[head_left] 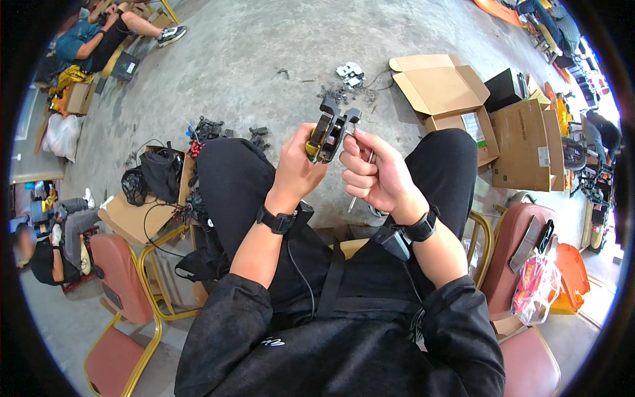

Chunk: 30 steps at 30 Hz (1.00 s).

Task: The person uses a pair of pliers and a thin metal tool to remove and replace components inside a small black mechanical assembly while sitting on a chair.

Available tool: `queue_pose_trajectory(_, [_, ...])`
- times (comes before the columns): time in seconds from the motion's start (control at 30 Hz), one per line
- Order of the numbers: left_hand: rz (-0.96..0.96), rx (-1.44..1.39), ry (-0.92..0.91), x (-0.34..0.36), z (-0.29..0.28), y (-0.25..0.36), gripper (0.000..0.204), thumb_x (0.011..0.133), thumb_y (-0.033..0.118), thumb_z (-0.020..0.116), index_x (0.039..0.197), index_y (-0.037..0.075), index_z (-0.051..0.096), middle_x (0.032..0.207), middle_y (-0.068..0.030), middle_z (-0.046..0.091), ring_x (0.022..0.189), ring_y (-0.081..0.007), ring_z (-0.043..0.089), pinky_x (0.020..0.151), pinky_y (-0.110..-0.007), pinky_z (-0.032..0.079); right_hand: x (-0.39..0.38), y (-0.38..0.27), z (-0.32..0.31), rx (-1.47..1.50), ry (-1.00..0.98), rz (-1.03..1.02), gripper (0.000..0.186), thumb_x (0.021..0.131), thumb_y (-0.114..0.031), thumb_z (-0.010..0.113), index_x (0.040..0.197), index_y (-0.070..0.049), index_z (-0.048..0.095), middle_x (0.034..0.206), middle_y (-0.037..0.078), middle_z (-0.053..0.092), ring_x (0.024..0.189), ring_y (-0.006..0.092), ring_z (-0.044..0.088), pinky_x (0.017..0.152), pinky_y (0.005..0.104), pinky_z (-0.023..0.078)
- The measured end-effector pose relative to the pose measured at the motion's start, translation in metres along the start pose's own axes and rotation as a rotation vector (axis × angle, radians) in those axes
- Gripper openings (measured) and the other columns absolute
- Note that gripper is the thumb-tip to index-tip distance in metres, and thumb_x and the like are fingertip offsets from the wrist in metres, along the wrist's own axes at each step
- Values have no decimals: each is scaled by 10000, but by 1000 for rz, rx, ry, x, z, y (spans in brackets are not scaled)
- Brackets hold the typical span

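Gripping a black mechanical part [325, 126] above the floor [251, 66], the left hand [301, 165] holds it upright in the head view; the right hand [378, 175] is curled round a slim metal tool [352, 204] close beside it; work on the part looks unfinished, though how much remains cannot be told; the grey concrete bears loose dark pieces [334, 94] and an open cardboard box [440, 89]; pink chairs [116, 271] stand on either side.

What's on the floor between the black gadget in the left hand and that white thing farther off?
In the head view, small black pieces lie scattered on the floor between the black gadget in the left hand and the white thing.
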<state>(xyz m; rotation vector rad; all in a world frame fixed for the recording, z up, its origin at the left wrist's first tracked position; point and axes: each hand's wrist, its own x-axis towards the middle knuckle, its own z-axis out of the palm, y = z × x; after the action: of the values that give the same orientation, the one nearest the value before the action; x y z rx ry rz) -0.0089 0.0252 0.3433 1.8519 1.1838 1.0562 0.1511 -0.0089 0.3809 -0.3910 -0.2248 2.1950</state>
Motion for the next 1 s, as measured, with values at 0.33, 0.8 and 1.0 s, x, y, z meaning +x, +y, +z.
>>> queue_pose_trajectory(0.33, [27, 43, -22, 1, -1, -5, 211, 756, 30, 646, 949, 36, 559, 783, -80, 611, 712, -197, 594, 663, -301, 465, 0, 0, 9, -152, 141, -39, 289, 961, -300, 380, 766, -94, 434, 524, -75, 201, 416, 38, 172, 382, 216, 159])
queue_pose_trajectory(0.8, [-252, -379, -182, 1, -4, 13, 144, 826, 95, 615, 928, 6, 568, 764, -17, 607, 717, -69, 540, 668, -244, 453, 4, 11, 0, -1712, 420, -765, 164, 886, -138, 516, 773, -20, 517, 581, 119, 510, 504, 254, 554, 465, 341, 401])
queue_pose_trajectory(1.0, [-148, -259, -92, 0, -3, 0, 151, 827, 151, 645, 848, 17, 578, 695, -2, 574, 640, -70, 521, 575, -240, 435, 7, 14, -3, -875, 229, -444, 281, 950, -237, 449, 788, -25, 539, 556, -23, 354, 499, 62, 291, 460, 230, 254])
